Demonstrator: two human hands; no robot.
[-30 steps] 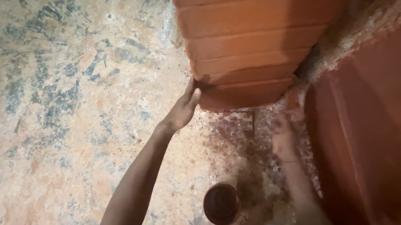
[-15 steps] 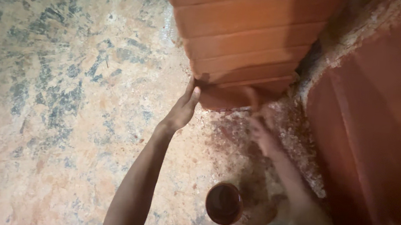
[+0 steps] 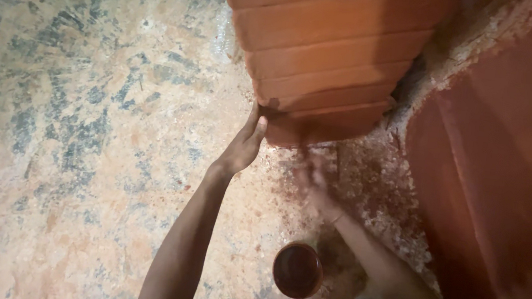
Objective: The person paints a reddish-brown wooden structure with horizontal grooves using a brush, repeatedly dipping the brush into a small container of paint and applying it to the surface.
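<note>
Ribbed panel: left hand grip at lower corner; right hand below, blurred.

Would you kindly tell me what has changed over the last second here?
The right hand has drawn back from under the red ribbed panel, down and leftward over the speckled floor, and is motion-blurred. It holds nothing visible. The left hand stays pressed against the panel's lower corner, and the small dark bowl has not moved.
</note>
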